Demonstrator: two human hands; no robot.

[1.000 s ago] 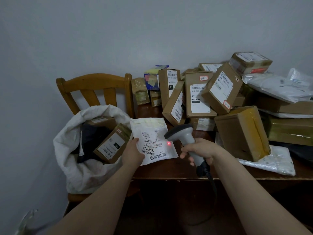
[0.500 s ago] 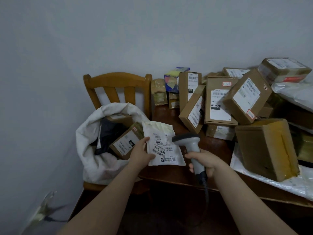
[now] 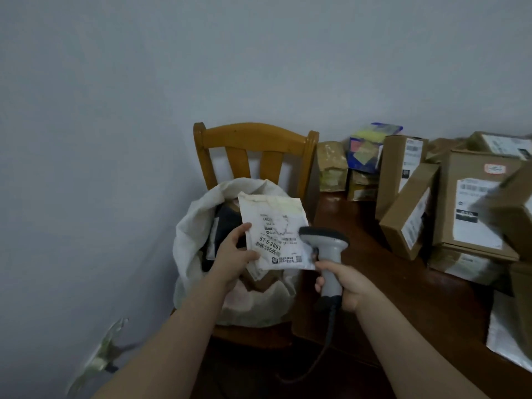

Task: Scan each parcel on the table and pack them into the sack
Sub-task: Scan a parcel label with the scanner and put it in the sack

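My left hand [image 3: 234,254] pinches the lower left edge of a flat white mailer parcel [image 3: 275,228] with a printed label, held above the open mouth of the white sack [image 3: 190,226]. The sack sits on a wooden chair and holds dark and brown parcels, mostly hidden behind the mailer. My right hand [image 3: 345,286] grips the handle of a grey barcode scanner [image 3: 325,243], its head just right of the mailer's lower edge. Its cable hangs down below the table edge.
A wooden chair [image 3: 253,139] stands against the wall left of the dark wooden table [image 3: 403,283]. Several cardboard boxes [image 3: 408,211] and small wrapped packets [image 3: 331,168] crowd the table's back and right. A white plastic mailer [image 3: 506,335] lies at the right edge.
My left hand has carried the white mailer left, off the table to above the sack. The view has swung left. The scanner's red dot on the label is gone.
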